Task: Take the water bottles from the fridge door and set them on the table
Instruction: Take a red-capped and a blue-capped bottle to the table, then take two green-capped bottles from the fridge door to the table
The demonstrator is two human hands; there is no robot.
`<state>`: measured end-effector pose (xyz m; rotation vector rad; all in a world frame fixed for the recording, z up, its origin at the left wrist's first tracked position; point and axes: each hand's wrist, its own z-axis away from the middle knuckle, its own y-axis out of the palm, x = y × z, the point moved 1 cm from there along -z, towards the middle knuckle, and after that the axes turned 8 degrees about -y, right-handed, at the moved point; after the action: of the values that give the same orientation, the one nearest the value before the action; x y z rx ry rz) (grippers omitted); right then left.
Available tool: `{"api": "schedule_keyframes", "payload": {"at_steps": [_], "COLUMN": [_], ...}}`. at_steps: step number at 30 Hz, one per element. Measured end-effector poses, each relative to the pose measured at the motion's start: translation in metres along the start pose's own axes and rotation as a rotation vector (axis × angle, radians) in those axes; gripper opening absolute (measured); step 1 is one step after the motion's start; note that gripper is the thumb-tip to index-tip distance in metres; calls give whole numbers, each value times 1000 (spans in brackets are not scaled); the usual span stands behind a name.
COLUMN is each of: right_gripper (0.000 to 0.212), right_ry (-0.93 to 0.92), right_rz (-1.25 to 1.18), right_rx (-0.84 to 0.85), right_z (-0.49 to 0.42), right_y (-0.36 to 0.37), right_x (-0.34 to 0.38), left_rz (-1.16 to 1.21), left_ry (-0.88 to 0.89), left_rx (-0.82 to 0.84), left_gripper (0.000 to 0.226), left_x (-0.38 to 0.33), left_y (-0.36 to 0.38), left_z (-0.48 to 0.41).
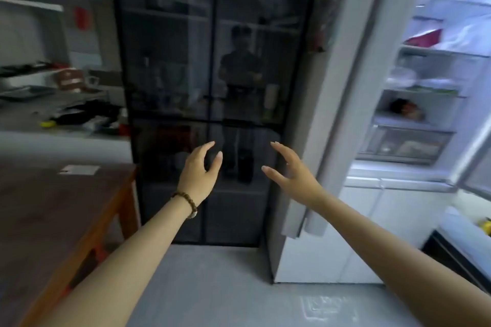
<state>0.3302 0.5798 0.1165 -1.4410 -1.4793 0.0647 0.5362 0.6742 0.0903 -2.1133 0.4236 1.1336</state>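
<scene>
Both my hands are raised in front of me with nothing in them. My left hand (200,170), with a beaded bracelet on its wrist, has its fingers curled apart. My right hand (291,170) is spread open, just left of the white fridge's side panel (342,103). The fridge (425,103) stands open at the right, its lit shelves holding food and containers. The brown wooden table (53,210) fills the lower left. No water bottle can be made out; the picture is blurred.
A tall dark glass-fronted cabinet (212,74) stands straight ahead between table and fridge. A cluttered counter (61,114) runs along the left wall. A white card (79,169) lies on the table's far edge. Grey floor (225,287) lies underfoot.
</scene>
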Motion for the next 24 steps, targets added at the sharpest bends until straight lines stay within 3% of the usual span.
{"api": "schedule_keyframes", "payload": {"at_steps": [4,9,16,24], "right_gripper": [63,66,70,76], "right_ry": [69,209,409,536], "right_rz": [176,329,460,634], "right_rx": [-200,-316,-339,-376], "right_z": [68,150,237,279], "right_y": [-124,-255,-421,-578], "right_x": [-26,-74,-157,-240], "left_rz": [23,-4,-49,-126], "left_ry": [300,467,502,539], "left_rx": [162,298,459,499], "left_gripper": [43,44,54,56], "left_x": [-108,-206,-311,-408], "left_y": [96,210,366,513], "left_z": [23,53,84,76]}}
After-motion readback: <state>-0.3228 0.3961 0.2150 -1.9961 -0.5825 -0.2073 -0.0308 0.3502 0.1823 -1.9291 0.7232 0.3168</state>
